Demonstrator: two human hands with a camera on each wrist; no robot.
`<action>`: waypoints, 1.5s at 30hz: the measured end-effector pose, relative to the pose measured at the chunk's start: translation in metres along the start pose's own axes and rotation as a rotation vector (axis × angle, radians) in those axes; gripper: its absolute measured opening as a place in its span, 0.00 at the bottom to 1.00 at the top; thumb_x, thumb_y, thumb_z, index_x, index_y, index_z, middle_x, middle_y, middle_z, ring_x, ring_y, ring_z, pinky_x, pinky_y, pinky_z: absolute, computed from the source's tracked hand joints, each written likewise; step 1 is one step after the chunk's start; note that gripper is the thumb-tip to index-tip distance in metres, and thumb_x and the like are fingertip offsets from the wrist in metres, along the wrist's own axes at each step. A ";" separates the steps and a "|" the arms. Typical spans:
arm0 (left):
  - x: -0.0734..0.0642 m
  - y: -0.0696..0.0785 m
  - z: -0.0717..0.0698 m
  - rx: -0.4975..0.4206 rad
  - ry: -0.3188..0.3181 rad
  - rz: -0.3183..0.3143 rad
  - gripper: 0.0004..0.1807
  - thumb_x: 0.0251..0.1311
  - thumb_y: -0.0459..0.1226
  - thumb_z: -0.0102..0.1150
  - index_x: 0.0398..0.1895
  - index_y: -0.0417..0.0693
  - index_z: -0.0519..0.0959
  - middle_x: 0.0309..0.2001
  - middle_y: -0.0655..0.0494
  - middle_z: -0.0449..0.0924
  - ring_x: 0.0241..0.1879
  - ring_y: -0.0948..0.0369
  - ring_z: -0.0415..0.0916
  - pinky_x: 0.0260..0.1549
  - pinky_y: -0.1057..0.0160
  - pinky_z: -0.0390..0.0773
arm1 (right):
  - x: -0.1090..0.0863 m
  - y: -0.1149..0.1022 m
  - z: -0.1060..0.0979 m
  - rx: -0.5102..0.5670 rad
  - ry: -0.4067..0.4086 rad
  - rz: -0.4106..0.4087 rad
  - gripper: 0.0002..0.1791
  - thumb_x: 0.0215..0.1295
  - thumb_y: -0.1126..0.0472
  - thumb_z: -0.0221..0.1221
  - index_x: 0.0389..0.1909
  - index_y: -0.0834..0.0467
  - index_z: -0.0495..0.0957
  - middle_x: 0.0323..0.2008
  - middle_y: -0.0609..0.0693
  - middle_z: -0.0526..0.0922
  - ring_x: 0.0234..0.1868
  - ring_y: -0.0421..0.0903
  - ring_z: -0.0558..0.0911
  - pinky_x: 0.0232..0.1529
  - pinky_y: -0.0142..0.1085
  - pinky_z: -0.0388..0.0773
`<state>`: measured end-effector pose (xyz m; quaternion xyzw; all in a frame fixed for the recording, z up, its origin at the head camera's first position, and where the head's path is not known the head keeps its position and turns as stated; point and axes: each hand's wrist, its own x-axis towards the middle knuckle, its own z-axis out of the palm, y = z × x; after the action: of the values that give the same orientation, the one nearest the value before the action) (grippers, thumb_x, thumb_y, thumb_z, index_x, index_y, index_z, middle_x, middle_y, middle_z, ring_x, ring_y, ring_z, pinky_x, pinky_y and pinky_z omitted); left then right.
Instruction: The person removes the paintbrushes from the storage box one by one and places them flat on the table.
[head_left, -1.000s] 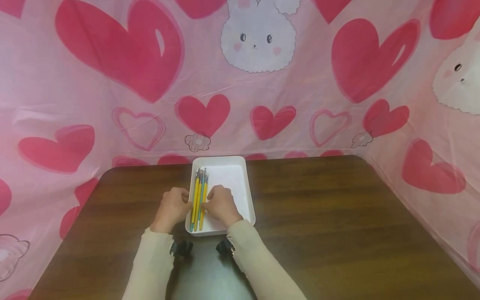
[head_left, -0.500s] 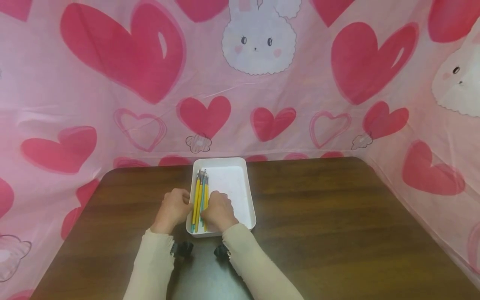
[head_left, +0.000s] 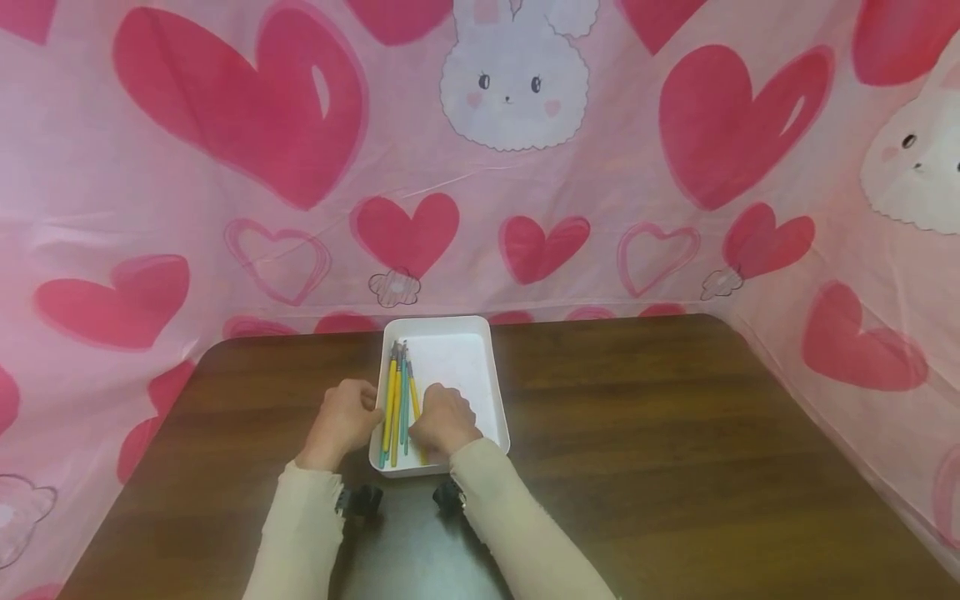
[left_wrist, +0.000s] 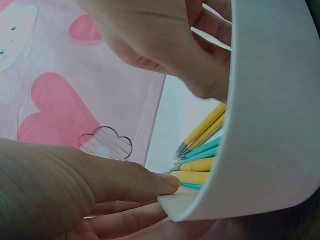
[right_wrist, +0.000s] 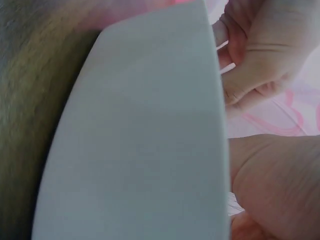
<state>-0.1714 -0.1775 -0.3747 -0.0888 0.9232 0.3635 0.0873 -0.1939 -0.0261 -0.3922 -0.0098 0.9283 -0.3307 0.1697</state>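
A white tray [head_left: 480, 383] holds several paintbrushes with yellow and teal handles, most of them lying along its left side. My left hand [head_left: 343, 423] grips the left rim, its thumb [left_wrist: 150, 186] over the edge by the brush handles and its fingers outside. My right hand [head_left: 444, 418] is down inside the tray, thumb across a yellow paintbrush [head_left: 415, 392] that lies slightly apart from the teal paintbrush [head_left: 406, 400] beside it. In the left wrist view two yellow handles [left_wrist: 205, 127] lie below the right thumb. The tray wall hides the right fingertips in the right wrist view.
The tray stands near the back edge of a dark brown wooden table [head_left: 637, 450]. Behind and beside the table hangs a pink cloth [head_left: 555, 183] printed with hearts and rabbits. Black wrist cameras [head_left: 363, 500] sit under both sleeves.
My right hand has shifted slightly to the right and towards me, and a yellow paintbrush has come away from the group with it. The left hand keeps its hold on the tray.
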 end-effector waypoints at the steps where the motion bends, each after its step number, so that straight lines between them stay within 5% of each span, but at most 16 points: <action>1: 0.000 0.000 0.000 0.001 0.000 -0.004 0.22 0.66 0.33 0.63 0.61 0.33 0.76 0.54 0.35 0.82 0.45 0.47 0.83 0.51 0.42 0.85 | 0.000 0.000 -0.001 -0.011 -0.007 0.000 0.16 0.58 0.60 0.71 0.42 0.61 0.76 0.28 0.52 0.79 0.28 0.50 0.79 0.27 0.38 0.75; 6: 0.000 -0.002 0.000 -0.001 -0.007 -0.016 0.22 0.66 0.34 0.63 0.61 0.33 0.76 0.54 0.36 0.82 0.45 0.47 0.82 0.51 0.44 0.85 | 0.003 0.002 -0.007 -0.027 -0.021 -0.025 0.16 0.59 0.59 0.70 0.43 0.61 0.76 0.29 0.52 0.79 0.29 0.49 0.79 0.29 0.37 0.75; 13: -0.001 -0.003 0.000 -0.016 -0.012 -0.016 0.23 0.65 0.34 0.63 0.61 0.34 0.76 0.54 0.36 0.82 0.46 0.47 0.82 0.53 0.41 0.84 | 0.005 0.004 -0.032 0.007 -0.012 -0.046 0.11 0.59 0.60 0.70 0.30 0.61 0.79 0.26 0.52 0.82 0.27 0.47 0.81 0.29 0.35 0.78; 22: 0.000 -0.003 0.000 -0.022 -0.020 -0.007 0.23 0.65 0.34 0.63 0.62 0.33 0.76 0.55 0.36 0.81 0.47 0.46 0.81 0.53 0.41 0.84 | 0.003 0.018 -0.059 0.159 -0.008 -0.032 0.07 0.60 0.65 0.68 0.30 0.62 0.78 0.29 0.55 0.82 0.25 0.45 0.86 0.32 0.37 0.84; 39: 0.001 -0.001 -0.002 -0.027 -0.028 -0.010 0.24 0.66 0.35 0.64 0.63 0.34 0.75 0.56 0.35 0.80 0.48 0.45 0.82 0.54 0.40 0.83 | 0.005 0.036 -0.092 0.163 0.048 -0.025 0.05 0.60 0.64 0.66 0.32 0.61 0.81 0.30 0.55 0.84 0.26 0.46 0.87 0.36 0.40 0.85; 45: 0.001 -0.002 0.000 -0.019 -0.029 -0.011 0.25 0.65 0.35 0.64 0.63 0.34 0.75 0.57 0.34 0.80 0.49 0.43 0.81 0.53 0.39 0.83 | 0.007 0.049 -0.102 0.202 0.002 -0.014 0.07 0.62 0.64 0.66 0.38 0.62 0.81 0.35 0.57 0.84 0.28 0.49 0.87 0.37 0.40 0.88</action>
<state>-0.1719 -0.1793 -0.3759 -0.0892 0.9179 0.3730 0.1019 -0.2289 0.0732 -0.3511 0.0010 0.8903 -0.4238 0.1667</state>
